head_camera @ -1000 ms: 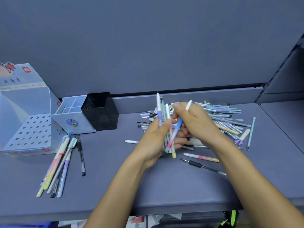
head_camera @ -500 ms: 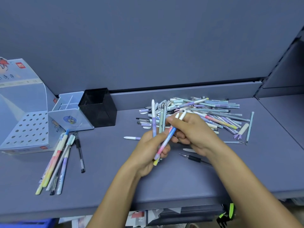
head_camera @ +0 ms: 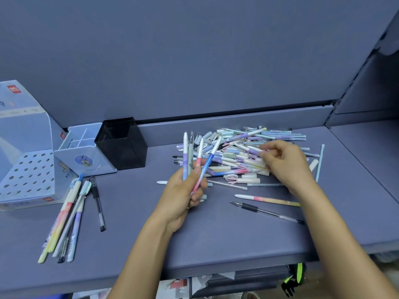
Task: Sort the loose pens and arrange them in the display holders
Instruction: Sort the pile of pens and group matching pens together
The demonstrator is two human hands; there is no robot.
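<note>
Left hand clamps four-pen bundle low on barrels; right hand pinches lilac pen in pile. Pens likely light, stiff, slick: grip mid-barrel.

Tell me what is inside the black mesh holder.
Nothing sticks up above the rim of the black mesh holder. Only its dark inner walls show. Its floor is hidden behind the front wall, so something short lying there cannot be ruled out.
</note>
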